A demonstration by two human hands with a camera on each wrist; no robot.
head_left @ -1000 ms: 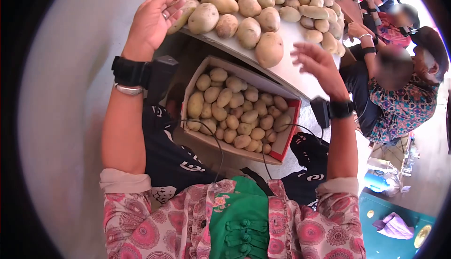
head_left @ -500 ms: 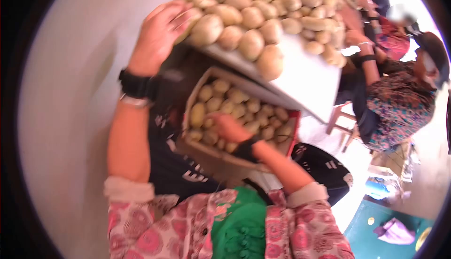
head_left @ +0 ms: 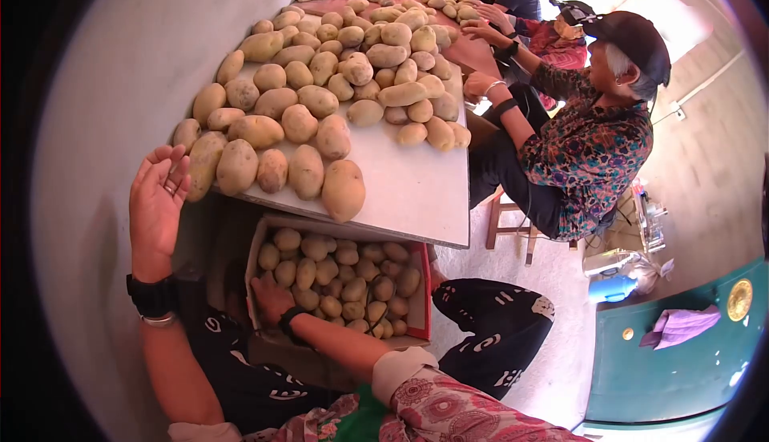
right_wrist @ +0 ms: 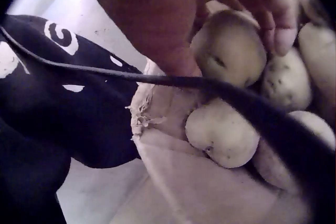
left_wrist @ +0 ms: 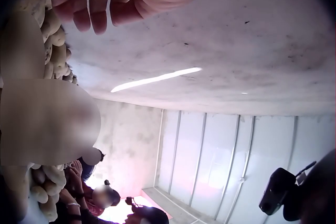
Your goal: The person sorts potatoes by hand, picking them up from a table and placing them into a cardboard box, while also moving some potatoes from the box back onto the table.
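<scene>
My right hand [head_left: 274, 299] reaches into a cardboard box [head_left: 424, 298] of potatoes, at its left end. In the right wrist view, thumb and fingers curl round a potato [right_wrist: 229, 50] from both sides, with other potatoes close beneath. My left hand [head_left: 156, 205] is raised beside the table's near left corner, palm up and fingers loosely bent, holding nothing. Its fingertips are right by a long potato [head_left: 207, 168] at the end of the front row. A large potato [head_left: 344, 191] sits at the table's front edge.
Many potatoes cover the white table [head_left: 408, 201], which overhangs the box's far side. A wall [head_left: 88, 161] runs along the left. A seated person [head_left: 593, 129] in a patterned shirt works at the table's right side. A black cable [right_wrist: 126, 74] crosses the right wrist view.
My right hand has come down from beside the table into the box and closed round a potato. The left hand stays by the table's corner. The head view has turned toward the right.
</scene>
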